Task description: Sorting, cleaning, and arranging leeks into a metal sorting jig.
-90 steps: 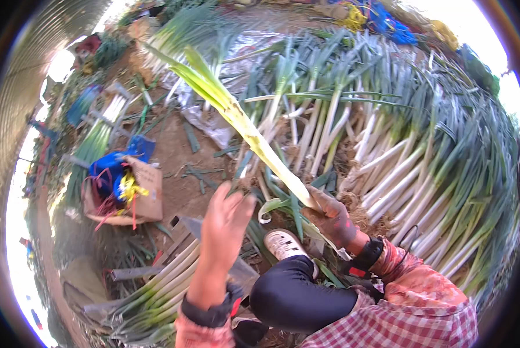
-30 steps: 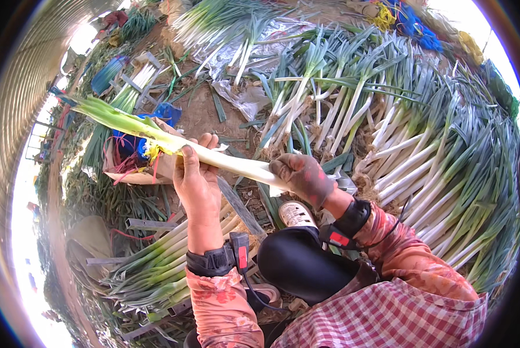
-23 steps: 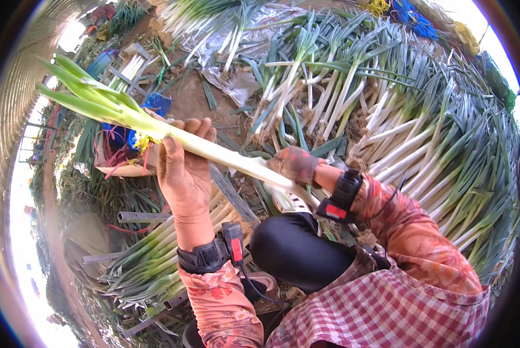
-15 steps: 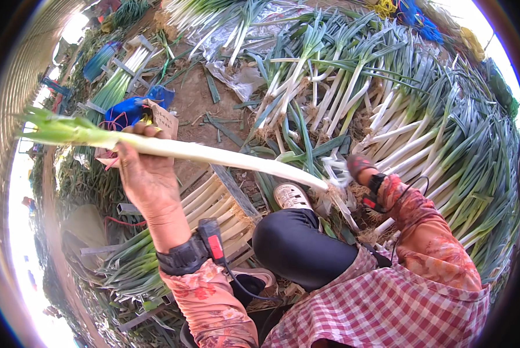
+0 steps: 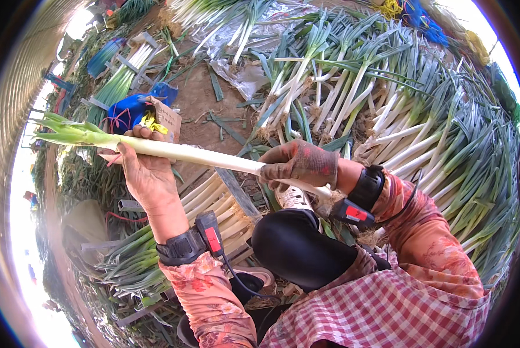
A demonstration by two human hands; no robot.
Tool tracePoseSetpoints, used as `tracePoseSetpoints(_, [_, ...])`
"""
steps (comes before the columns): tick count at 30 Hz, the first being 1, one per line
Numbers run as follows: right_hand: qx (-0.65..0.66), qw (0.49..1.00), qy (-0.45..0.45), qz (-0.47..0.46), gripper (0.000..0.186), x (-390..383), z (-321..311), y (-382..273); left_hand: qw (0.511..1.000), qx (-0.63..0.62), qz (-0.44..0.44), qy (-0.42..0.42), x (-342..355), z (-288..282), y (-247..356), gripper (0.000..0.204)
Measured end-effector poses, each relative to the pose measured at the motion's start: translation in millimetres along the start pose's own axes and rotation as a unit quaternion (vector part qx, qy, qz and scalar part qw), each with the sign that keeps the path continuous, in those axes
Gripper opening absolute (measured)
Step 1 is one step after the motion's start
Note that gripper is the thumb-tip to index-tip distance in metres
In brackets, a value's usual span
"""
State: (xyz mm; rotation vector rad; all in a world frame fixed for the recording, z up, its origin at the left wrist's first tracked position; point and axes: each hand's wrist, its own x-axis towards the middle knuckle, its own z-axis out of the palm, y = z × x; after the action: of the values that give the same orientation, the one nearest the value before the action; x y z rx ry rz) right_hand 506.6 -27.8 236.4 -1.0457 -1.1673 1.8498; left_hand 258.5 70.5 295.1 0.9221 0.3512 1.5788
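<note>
A long green onion (image 5: pixel 196 155) with a thick white stalk stretches across the middle, its trimmed green top to the left. Bare, my left hand (image 5: pixel 150 174) is closed round the stalk just below the green part. My right hand (image 5: pixel 300 163), in a dirty grey-brown glove, is wrapped over the stalk near the root end. The roots are partly hidden behind my right wrist. Below my left hand, a stack of cleaned green onions (image 5: pixel 208 203) lies in a metal frame (image 5: pixel 237 194).
A big heap of green onions with roots (image 5: pixel 405 139) spreads along the right. A cardboard box (image 5: pixel 168 120) with yellow ties (image 5: pixel 153 123) and a blue bag (image 5: pixel 124 111) stand beyond my left hand. Another framed bundle (image 5: pixel 121 75) lies far left. My shoe (image 5: pixel 293 197) is just below the held stalk.
My right hand has moved left from the root end, where it was blurred with loose peel, and now grips the stalk. The left hand keeps its hold almost in place.
</note>
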Motion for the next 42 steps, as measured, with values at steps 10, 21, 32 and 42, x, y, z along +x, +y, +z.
tracePoseSetpoints(10, [-0.138,0.941,0.195,-0.240,0.011,12,20,27,0.983,0.047,0.043,0.174,-4,-16,-11,0.025])
tracePoseSetpoints(21, [-0.161,0.950,0.268,-0.006,0.024,-74,-53,32,0.919,0.115,0.085,0.366,7,-67,28,0.026])
tracePoseSetpoints(32, [-0.450,0.851,0.146,-0.231,0.051,6,17,-22,0.969,0.044,0.121,0.211,-2,-90,50,0.034])
tracePoseSetpoints(42, [-0.467,0.876,-0.105,-0.059,0.039,117,104,-21,0.930,0.248,-0.083,0.260,-48,-188,198,0.034])
